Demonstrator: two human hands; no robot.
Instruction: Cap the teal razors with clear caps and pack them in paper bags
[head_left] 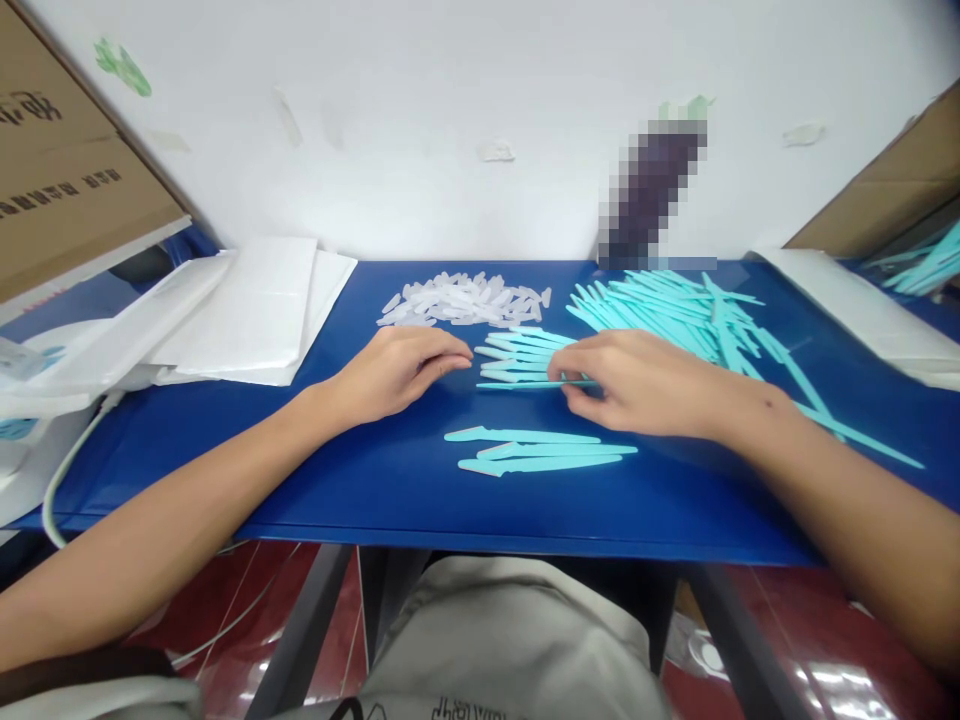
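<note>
My right hand (611, 380) is closed, thumb and fingers pinching the handle of a turquoise eyebrow razor (514, 386). Just behind it lies a row of capped-looking razors (517, 350), their tips pointing left. My left hand (405, 368) is at the left of that row, its thumb and fingertips pressed together; whatever they hold, if anything, is hidden. Beyond it a heap of small translucent white blade caps (469, 298) rests on the table. Closer to me lie three turquoise razors (547, 464), side by side. A large pile of razors (675, 310) spreads behind my right hand.
The blue tabletop (360, 490) meets a white wall (420, 120) at the back. White plastic sleeves (247, 310) lie left, below a cardboard box (67, 150). Another white sheet (862, 310) and a box (885, 190) are on the right. A white cable (64, 480) hangs front left.
</note>
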